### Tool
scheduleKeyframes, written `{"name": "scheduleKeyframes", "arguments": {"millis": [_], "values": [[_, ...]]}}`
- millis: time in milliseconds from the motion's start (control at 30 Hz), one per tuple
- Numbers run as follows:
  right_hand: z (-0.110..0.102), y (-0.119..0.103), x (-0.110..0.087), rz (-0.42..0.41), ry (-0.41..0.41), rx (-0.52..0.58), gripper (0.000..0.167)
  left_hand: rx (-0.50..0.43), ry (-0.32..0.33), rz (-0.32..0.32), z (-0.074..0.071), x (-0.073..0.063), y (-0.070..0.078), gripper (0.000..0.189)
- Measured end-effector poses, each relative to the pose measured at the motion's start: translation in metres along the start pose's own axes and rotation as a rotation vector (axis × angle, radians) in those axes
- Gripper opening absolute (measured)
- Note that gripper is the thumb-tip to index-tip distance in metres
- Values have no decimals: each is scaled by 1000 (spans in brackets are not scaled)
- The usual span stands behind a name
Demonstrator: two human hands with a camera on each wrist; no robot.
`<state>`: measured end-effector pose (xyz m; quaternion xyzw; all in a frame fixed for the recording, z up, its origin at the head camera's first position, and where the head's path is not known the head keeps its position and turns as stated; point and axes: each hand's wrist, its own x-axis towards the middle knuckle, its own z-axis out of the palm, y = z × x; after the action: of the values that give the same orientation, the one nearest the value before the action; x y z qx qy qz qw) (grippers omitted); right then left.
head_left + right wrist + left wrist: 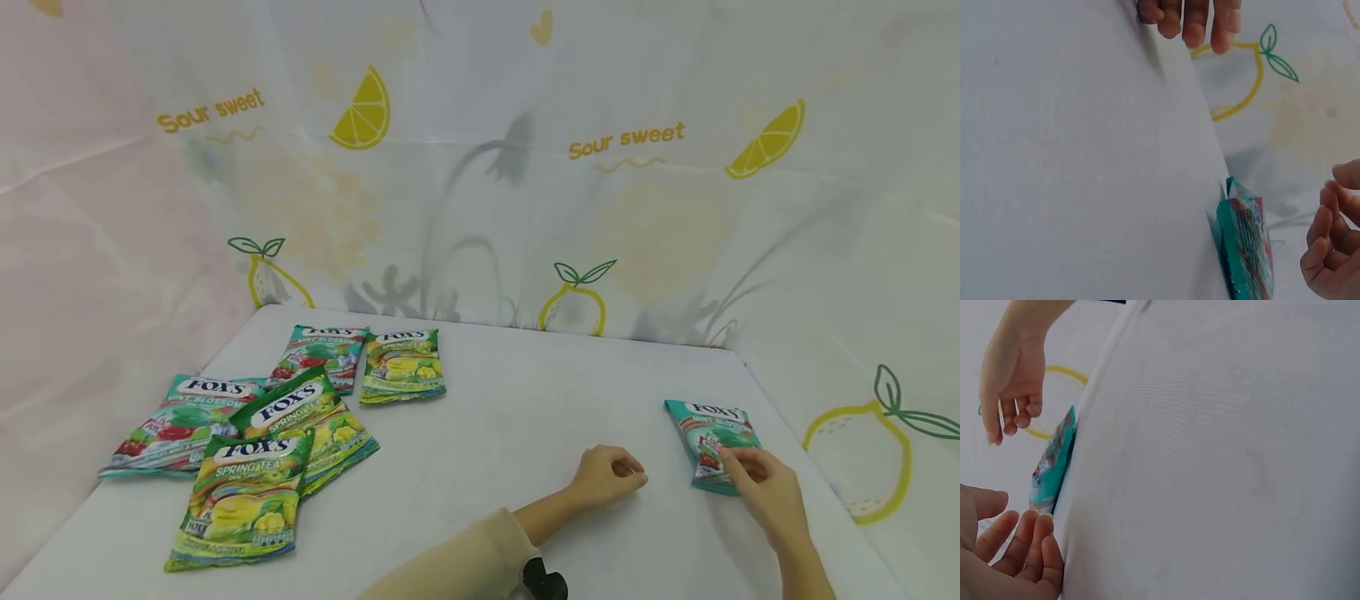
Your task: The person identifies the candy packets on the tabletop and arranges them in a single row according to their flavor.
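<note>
A teal candy packet (716, 442) printed with red fruit lies on the right side of the white table. My right hand (768, 492) hovers right beside it, fingertips overlapping the packet's lower right in the head view. In the right wrist view a gap shows between the loosely bent fingers of that hand (1335, 237) and the packet (1247, 250). To the left of the packet, my left hand (603, 479) is held low over the table with relaxed, curved fingers. Nothing sits between the fingers of this hand (1016, 550) in the left wrist view.
Several candy packets lie at the left. A front green packet (240, 508) and another green packet (337, 433) overlap, beside a teal packet (180, 425). Behind are a second teal packet (322, 354) and a green packet (403, 367). A lemon-print cloth (480, 208) hangs behind the table.
</note>
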<state>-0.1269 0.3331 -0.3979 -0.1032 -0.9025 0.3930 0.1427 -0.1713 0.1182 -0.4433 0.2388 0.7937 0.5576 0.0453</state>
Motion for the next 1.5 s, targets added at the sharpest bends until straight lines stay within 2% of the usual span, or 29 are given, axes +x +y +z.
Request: {"name": "scheduleKeyframes", "arguments": {"millis": [267, 467, 800, 1067, 1500], "values": [[14, -16, -9, -113, -82, -12, 35, -40, -24, 6, -6, -8, -3, 13], [29, -24, -14, -161, -95, 29, 26, -66, -17, 9, -13, -14, -4, 12], [44, -38, -24, -225, -117, 75, 17, -88, 65, 30, -47, -25, -13, 13], [57, -43, -23, -286, -96, 102, 11, -60, 108, 77, -72, -30, -15, 15], [80, -55, -24, -290, -148, 185, 8, -17, 158, 84, -94, -38, -11, 15]]}}
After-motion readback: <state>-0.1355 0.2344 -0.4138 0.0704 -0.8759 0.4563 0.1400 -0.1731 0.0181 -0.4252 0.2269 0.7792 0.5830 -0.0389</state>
